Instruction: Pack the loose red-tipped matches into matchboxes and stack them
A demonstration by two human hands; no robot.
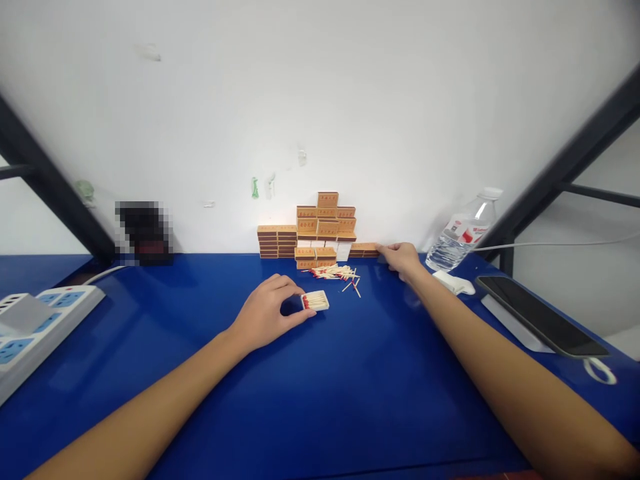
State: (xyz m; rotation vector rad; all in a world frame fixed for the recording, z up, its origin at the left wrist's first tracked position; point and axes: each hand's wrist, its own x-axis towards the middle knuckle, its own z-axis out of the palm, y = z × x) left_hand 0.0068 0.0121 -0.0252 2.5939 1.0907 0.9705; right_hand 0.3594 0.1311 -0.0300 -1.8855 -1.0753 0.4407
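Observation:
My left hand grips a small white matchbox tray between thumb and fingers, low over the table. Red-tipped matches lie side by side in the tray. At the back, my right hand has its fingers closed at the right end of a low row of matchboxes; the fingertips partly cover that end. Between the hands lies a loose pile of matches, a few of them strayed to its right. Behind the pile rises a stepped stack of brown-orange matchboxes, with another stack on its left.
A water bottle leans at the right, near a white adapter and a phone on a white support. A power strip sits at the left. The white wall bounds the back of the blue table.

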